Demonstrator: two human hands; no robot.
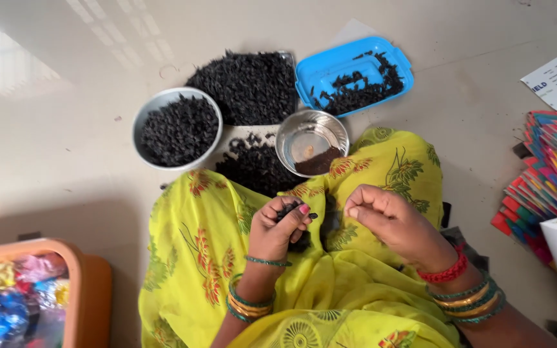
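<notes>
A: What does the left hand (280,227) hold?

B: A clump of small, black, dried, crinkled pieces (289,211), cupped in the curled fingers above the lap, with one piece sticking out past the thumb.

A: And the right hand (391,222)?

B: It is loosely closed, fingertips pinched together, just beside the clump but apart from it.

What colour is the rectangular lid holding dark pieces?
Bright blue lid, clearest in the head view.
</notes>
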